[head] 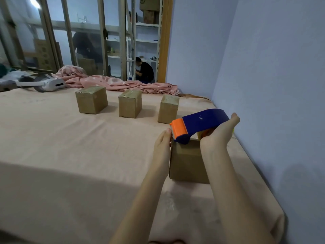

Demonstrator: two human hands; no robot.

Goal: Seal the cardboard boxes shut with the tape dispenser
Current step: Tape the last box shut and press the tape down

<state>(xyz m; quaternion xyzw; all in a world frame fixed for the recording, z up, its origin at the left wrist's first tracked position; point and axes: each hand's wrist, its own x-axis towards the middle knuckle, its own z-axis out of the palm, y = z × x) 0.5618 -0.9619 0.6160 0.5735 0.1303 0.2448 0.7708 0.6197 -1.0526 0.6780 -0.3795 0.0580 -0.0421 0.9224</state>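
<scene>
Plastic tape dispenser (200, 125) atop cardboard box (187, 161)

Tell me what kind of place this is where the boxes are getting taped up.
Probably a room beside a small storeroom or packing space, not a proper workshop. The cardboard boxes sit on a cloth-covered surface with a pink blanket bunched at its far edge, and white shelving holding cartons shows through the glass behind.
</scene>
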